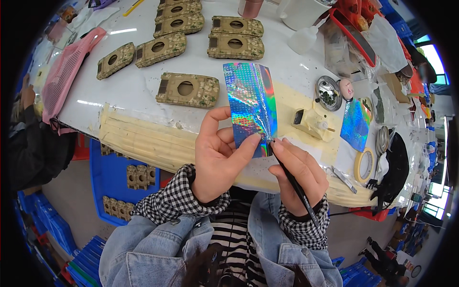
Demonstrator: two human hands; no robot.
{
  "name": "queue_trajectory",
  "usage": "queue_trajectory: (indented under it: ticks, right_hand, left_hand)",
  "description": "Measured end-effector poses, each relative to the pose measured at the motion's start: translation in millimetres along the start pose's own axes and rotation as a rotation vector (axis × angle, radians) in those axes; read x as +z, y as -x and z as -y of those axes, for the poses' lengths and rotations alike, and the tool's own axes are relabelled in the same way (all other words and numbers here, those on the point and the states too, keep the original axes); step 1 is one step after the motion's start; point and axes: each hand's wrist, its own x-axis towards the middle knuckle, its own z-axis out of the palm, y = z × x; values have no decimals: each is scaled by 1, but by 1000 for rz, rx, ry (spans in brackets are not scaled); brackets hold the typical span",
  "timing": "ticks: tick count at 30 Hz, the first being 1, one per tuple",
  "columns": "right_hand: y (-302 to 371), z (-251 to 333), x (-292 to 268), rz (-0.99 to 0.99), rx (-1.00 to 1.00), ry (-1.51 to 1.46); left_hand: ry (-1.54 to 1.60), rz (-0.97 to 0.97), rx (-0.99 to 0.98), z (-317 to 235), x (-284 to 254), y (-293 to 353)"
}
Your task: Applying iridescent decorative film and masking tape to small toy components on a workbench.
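My left hand [217, 153] holds up a shiny rainbow foil sheet [249, 103] by its lower edge, thumb pressed on its front. My right hand [296, 172] grips a thin black pen-like tool [299, 191] whose tip touches the sheet's lower right corner. Both hands hover just over the near edge of the white table [138, 86]. Beyond the sheet lies a camouflage toy tank hull [187, 90] with a round hole. A small beige part [313, 122] rests on the taped area to the right.
Several more camouflage hulls [172, 36] lie in rows at the back. A pink mesh basket [67, 71] sits left, a tape roll [364, 165] and second foil sheet [355, 125] right. A blue tray [114, 182] with hulls stands below. A white squeeze bottle [303, 39] stands behind.
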Motion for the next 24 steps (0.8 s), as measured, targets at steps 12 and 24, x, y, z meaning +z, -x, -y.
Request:
queue_trajectory:
  ticks: [12,24]
  right_hand:
    - [-1,3,0,-10,5,3]
    - [-3,6,0,-16,58,-19]
  left_hand:
    - [-38,24,58,3,1,-1]
    - [-118,-2,66,2,3,3]
